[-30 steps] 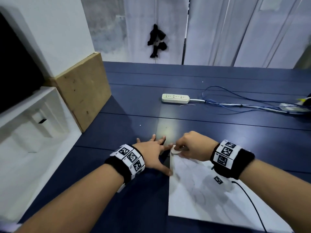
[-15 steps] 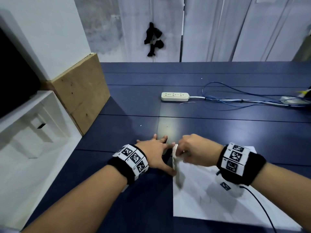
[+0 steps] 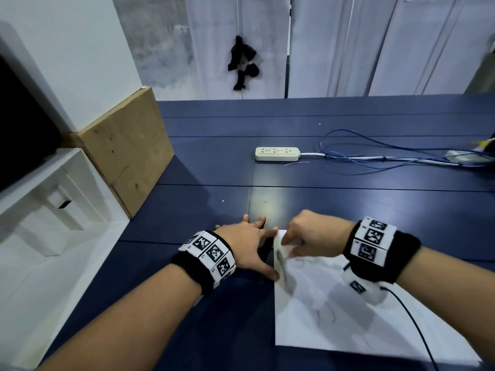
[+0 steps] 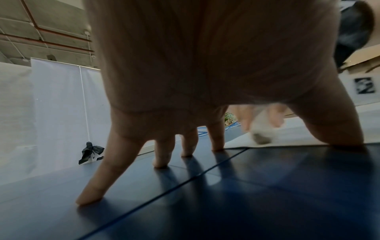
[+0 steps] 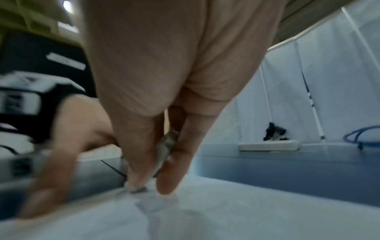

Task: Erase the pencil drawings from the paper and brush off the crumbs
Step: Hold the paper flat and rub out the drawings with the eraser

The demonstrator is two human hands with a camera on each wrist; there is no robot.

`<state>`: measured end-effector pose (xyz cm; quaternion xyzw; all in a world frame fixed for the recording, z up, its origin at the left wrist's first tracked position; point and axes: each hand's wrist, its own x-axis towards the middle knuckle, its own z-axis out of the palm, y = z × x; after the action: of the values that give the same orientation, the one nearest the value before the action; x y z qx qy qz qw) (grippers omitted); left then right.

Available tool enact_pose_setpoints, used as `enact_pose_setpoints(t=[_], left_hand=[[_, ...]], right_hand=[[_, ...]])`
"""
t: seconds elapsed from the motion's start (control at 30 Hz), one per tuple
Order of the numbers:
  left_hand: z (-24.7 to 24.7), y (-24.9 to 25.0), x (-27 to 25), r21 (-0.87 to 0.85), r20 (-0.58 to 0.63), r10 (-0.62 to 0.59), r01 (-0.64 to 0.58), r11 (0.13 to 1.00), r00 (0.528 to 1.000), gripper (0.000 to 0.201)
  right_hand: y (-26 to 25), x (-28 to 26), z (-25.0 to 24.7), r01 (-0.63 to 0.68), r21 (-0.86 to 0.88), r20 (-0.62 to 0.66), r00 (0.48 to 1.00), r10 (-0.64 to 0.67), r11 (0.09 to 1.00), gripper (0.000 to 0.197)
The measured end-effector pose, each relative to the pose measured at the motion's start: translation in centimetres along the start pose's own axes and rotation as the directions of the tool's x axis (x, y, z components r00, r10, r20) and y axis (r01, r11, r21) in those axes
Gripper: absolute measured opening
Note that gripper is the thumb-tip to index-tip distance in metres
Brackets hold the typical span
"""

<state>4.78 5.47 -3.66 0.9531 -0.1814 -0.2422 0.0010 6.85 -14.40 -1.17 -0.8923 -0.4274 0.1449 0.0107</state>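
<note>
1. The right hand [image 3: 316,235] has its grip pinched on a smudged white eraser [image 5: 164,151], the eraser's tip touching the paper [image 3: 334,317] at its far left corner.
2. Just left of that grip, the left hand [image 3: 245,243] lies released, fingers spread; its thumb presses the paper's edge on the dark blue surface [image 3: 348,210].
3. No readable writing; the wristbands carry only square code markers.
4. Faint pencil drawings [image 3: 325,315] show nearer than the grip.
5. Well beyond it lie a power strip [image 3: 277,153] and blue cables [image 3: 375,156].
</note>
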Motion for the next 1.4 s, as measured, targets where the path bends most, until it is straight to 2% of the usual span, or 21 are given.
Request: enact_pose_setpoints(t=[0.07, 0.13, 0.33, 0.47, 0.53, 0.73, 0.9, 1.1, 1.27, 1.33, 1.4], left_hand=[[-0.1, 0.0, 0.0, 0.001, 0.005, -0.002, 0.002, 1.000, 1.000, 0.117], [0.0, -0.1, 0.0, -0.001, 0.011, 0.000, 0.000, 1.000, 1.000, 0.118], [0.2, -0.3, 0.5, 0.002, 0.008, 0.005, -0.005, 1.000, 1.000, 0.119], [0.2, -0.2, 0.4, 0.009, 0.008, 0.001, -0.001, 1.000, 1.000, 0.120], [0.3, -0.3, 0.5, 0.007, 0.007, -0.001, 0.001, 1.000, 1.000, 0.121], [0.3, -0.4, 0.7, 0.000, 0.002, 0.006, -0.006, 1.000, 1.000, 0.124], [-0.1, 0.0, 0.3, -0.001, 0.009, 0.016, -0.016, 1.000, 1.000, 0.119], [0.3, -0.3, 0.9, -0.017, -0.009, 0.036, -0.036, 0.999, 0.999, 0.119], [0.1, -0.3, 0.7, -0.008, 0.015, 0.030, -0.030, 1.000, 0.999, 0.122], [0.1, -0.4, 0.7, -0.011, 0.009, 0.028, -0.027, 1.000, 1.000, 0.122], [0.1, -0.4, 0.7, -0.024, -0.001, 0.026, -0.026, 0.999, 1.000, 0.119]], right_hand=[[1.3, 0.7, -0.5, -0.065, 0.032, -0.074, 0.995, 0.068, 0.997, 0.025], [1.9, 0.9, -0.3, -0.084, 0.023, -0.096, 0.992, 0.086, 0.996, 0.026], [0.5, -1.0, 1.1, 0.079, 0.016, 0.025, 0.997, -0.079, 0.997, 0.024], [1.8, 0.8, -0.4, -0.086, -0.052, -0.032, 0.996, 0.084, 0.995, 0.029], [1.7, 0.8, 0.0, -0.118, -0.074, -0.034, 0.993, 0.116, 0.990, 0.031], [-0.4, -0.6, 0.8, 0.072, -0.041, 0.092, 0.993, -0.068, 0.997, 0.026], [1.6, 1.1, 0.1, -0.128, -0.122, -0.030, 0.992, 0.126, 0.984, 0.026], [-0.9, -0.7, 1.3, 0.089, -0.111, 0.071, 0.994, -0.081, 0.990, 0.021], [0.7, 0.8, -0.2, -0.153, -0.146, -0.009, 0.988, 0.153, 0.977, 0.028], [0.3, 0.5, -0.2, -0.116, -0.189, -0.004, 0.993, 0.117, 0.975, 0.026], [-0.2, -0.2, 0.3, -0.001, -0.206, 0.043, 0.999, 0.010, 0.978, 0.023]])
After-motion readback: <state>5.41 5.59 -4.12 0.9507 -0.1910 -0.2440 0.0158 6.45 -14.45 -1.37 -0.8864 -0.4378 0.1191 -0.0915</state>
